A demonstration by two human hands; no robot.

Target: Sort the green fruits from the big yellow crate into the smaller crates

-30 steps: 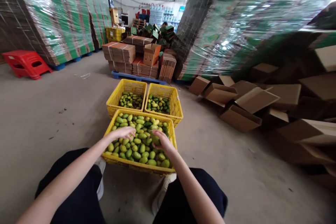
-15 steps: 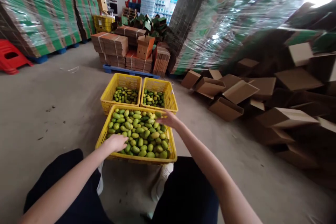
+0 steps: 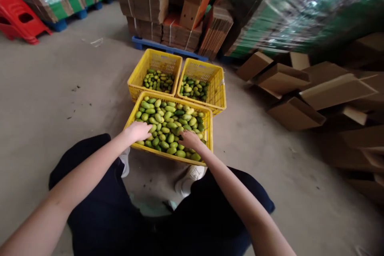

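Observation:
A yellow plastic crate (image 3: 209,136) full of small oval green fruit (image 3: 171,125), some yellowish, stands on the floor between my knees. Over its left side, my left hand (image 3: 138,131) reaches in, its fingers stretched out and touching the fruit. My right hand (image 3: 191,140) is over the right half of the pile, palm down. Its fingers are apart and bent down among the fruit, with nothing plainly gripped. Behind the full crate are a left rear yellow crate (image 3: 135,76) and a right rear yellow crate (image 3: 220,92), each partly filled with similar fruit.
Flattened cartons (image 3: 144,2) are stacked on a blue pallet (image 3: 168,49) behind the crates. Open cardboard boxes (image 3: 295,113) lie heaped at right. A red plastic stool (image 3: 22,14) stands at far left. Wrapped pallet loads (image 3: 300,20) rise at the back.
The view has tilted down. My right hand has moved from the crate's right rear edge, where a fruit was at its fingertips, in over the pile. My left hand stays at the left side.

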